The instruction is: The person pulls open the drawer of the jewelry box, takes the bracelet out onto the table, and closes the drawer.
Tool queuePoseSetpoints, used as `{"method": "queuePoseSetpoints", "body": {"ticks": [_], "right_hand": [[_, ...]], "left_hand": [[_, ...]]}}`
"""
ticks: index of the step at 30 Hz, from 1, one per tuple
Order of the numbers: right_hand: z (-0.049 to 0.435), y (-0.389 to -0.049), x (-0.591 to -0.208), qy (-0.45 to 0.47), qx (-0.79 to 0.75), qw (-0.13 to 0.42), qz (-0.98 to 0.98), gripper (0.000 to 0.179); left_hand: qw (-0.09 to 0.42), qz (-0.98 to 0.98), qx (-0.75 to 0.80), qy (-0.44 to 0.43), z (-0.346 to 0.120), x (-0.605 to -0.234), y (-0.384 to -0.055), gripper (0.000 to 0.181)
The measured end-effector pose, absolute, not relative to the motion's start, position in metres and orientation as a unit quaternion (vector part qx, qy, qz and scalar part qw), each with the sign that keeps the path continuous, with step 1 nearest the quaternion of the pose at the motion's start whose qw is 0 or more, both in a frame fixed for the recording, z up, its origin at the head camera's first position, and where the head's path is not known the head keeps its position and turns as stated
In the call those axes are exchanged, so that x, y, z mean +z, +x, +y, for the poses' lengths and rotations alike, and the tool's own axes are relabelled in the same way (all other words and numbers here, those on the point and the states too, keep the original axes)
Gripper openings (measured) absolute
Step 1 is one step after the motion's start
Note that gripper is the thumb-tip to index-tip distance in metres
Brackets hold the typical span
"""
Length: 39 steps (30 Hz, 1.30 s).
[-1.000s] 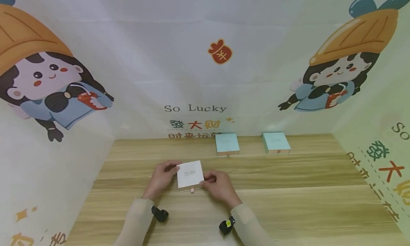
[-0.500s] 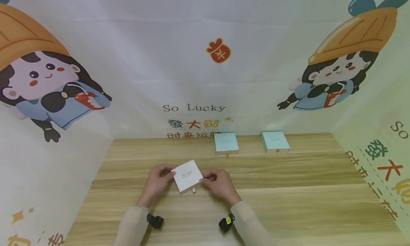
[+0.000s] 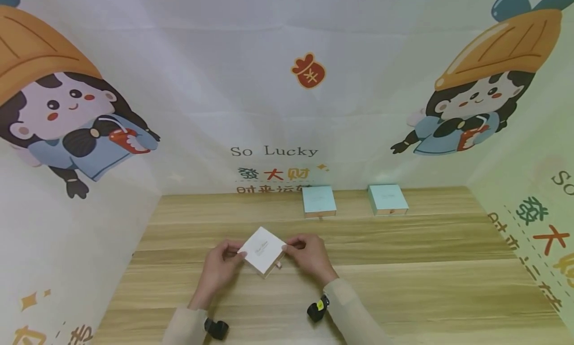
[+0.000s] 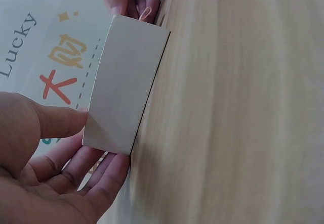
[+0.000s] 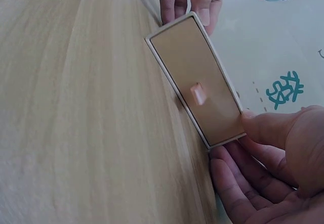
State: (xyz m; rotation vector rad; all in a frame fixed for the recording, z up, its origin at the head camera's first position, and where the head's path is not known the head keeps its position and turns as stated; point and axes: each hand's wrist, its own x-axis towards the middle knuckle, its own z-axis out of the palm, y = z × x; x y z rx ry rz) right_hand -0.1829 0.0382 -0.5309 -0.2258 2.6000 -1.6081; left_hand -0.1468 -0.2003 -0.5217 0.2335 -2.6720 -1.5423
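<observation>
Between the two hands is a white drawer box [image 3: 262, 250] with small lettering on its lid, turned so one corner points toward the person. My left hand [image 3: 219, 267] pinches its left corner, thumb on top and fingers below. At the opposite corner my right hand [image 3: 310, 255] pinches it the same way. In the right wrist view the drawer front [image 5: 195, 77] is tan with a small pink ribbon tab [image 5: 199, 94], and the drawer sits pushed in. The left wrist view shows a plain side wall [image 4: 126, 82] of the box, close over the tabletop.
Two pale blue drawer boxes, a left one [image 3: 319, 201] and a right one [image 3: 387, 199], lie at the back of the wooden table [image 3: 426, 285]. A printed cloth backdrop [image 3: 202, 86] rises behind and along both sides.
Both hands have turned the white box counterclockwise, so its ribbon side now faces toward the right. The left hand has come slightly nearer the person. Both blue boxes stay put.
</observation>
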Motion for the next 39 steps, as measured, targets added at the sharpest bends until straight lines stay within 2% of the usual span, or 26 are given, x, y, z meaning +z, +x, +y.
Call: {"method": "queuePoseSetpoints", "body": {"ticks": [10, 26, 39], "right_hand": [[0.033, -0.185, -0.53, -0.066, -0.523, 0.031, 0.849, 0.012], [0.022, -0.196, -0.531, -0.072, -0.54, 0.042, 0.838, 0.009], [0.018, -0.2, -0.532, -0.098, -0.521, 0.047, 0.846, 0.011]], "left_hand": [[0.045, -0.869, -0.486, 0.086, -0.192, -0.519, -0.129, 0.018], [0.044, -0.873, -0.474, 0.112, -0.183, -0.518, -0.108, 0.022], [0.079, -0.882, -0.452, 0.107, -0.177, -0.52, -0.101, 0.019]]}}
